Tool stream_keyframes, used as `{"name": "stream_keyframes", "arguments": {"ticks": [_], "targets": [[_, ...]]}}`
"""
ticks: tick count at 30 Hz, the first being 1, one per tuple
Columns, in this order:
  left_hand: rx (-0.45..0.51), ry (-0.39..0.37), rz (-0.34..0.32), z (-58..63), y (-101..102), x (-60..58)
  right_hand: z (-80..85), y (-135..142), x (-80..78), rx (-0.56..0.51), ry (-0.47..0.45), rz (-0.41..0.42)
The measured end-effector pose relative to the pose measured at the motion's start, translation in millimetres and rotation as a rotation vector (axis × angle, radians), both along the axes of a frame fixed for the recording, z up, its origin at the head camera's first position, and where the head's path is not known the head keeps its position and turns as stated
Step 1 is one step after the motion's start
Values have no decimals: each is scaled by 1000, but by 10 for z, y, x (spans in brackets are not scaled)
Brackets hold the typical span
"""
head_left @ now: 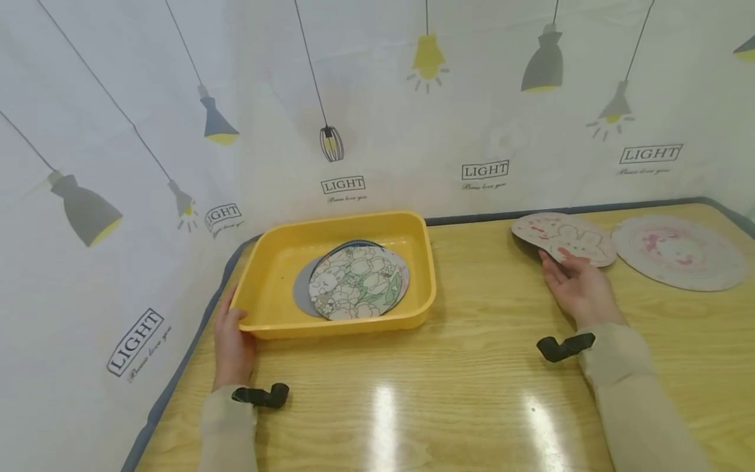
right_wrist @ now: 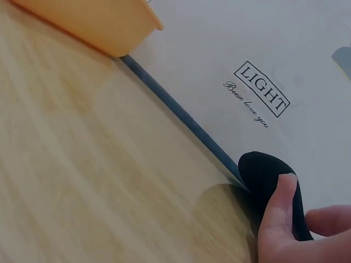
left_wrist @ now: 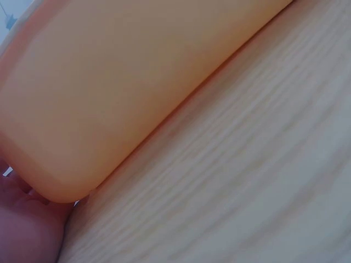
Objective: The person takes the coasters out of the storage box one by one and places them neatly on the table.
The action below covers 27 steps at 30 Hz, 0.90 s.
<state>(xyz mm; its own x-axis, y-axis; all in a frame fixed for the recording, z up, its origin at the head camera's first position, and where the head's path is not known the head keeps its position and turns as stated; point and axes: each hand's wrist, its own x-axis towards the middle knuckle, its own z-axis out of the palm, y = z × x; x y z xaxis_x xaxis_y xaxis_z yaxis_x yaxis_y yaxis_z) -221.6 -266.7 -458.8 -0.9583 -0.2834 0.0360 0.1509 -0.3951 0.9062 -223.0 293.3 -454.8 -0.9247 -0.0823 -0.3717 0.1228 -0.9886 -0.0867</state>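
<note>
Right sleeve [head_left: 639, 400], grip [head_left: 580, 292], mat [head_left: 563, 235] pinched at edge

The sleeved left forearm [head_left: 227, 429], in pale beige, runs almost straight forward from the bottom of the head view, and the left hand [head_left: 232, 337] grips with its thumb turned inward and its fingers reaching forward past it. The right forearm [head_left: 639, 393], in a matching long sleeve, slants forward and inward from the lower right, and the right hand [head_left: 580, 292] pinches, its digits parted in the right wrist view, one nail showing.
</note>
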Motion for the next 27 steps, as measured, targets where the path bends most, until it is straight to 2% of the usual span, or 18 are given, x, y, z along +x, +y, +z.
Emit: {"name": "stream_keyframes", "arguments": {"ticks": [3,9,14,16,22,27], "targets": [[-3,0,1,-13,5,7,-32,38,36,18,26,21],[-9,-14,21,-41,-17,27,-69,88,75,119,98,77],[-1,8,20,-9,-41,13,-76,69,72,209,125,97],[-2,10,11,9,-31,6,-75,87,81,194,124,95],[-1,-1,5,24,9,5,-63,181,113,42,81,85],[17,-7,3,11,8,9,-82,187,119,97,83,121]]}}
